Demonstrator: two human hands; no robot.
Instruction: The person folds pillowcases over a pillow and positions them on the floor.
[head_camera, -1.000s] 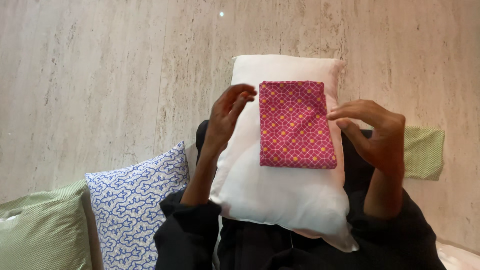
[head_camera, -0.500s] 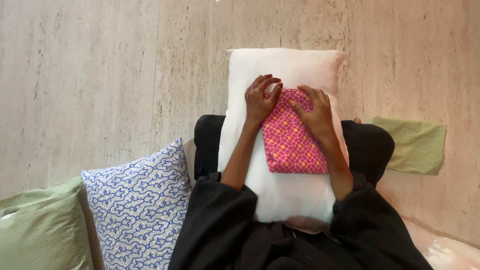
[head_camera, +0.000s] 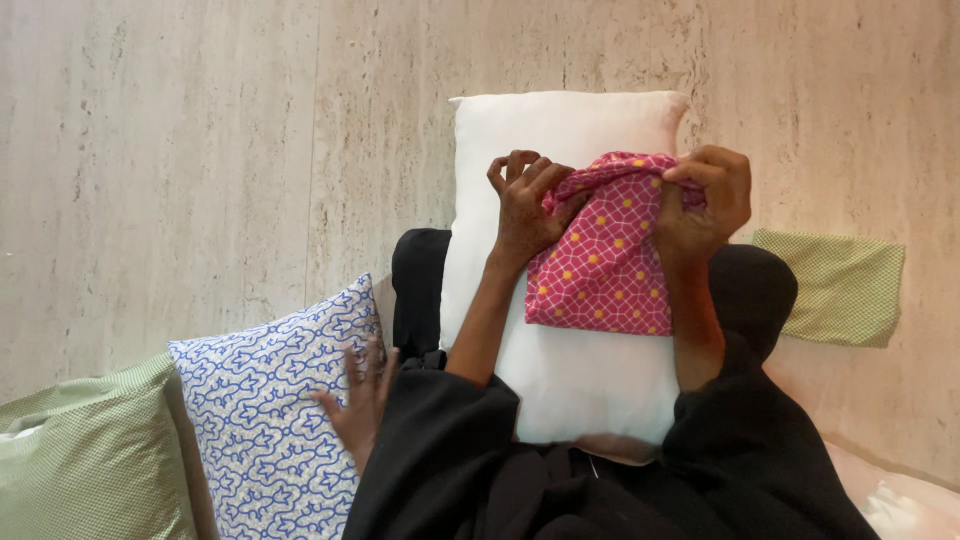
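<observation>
A white pillow (head_camera: 560, 380) lies lengthwise on the lap, running away from the body under both hands. On it sits the pink patterned cover (head_camera: 600, 270), its far edge bunched between them: left hand (head_camera: 525, 205) and right hand (head_camera: 705, 195) each closed on that edge, equally near.
</observation>
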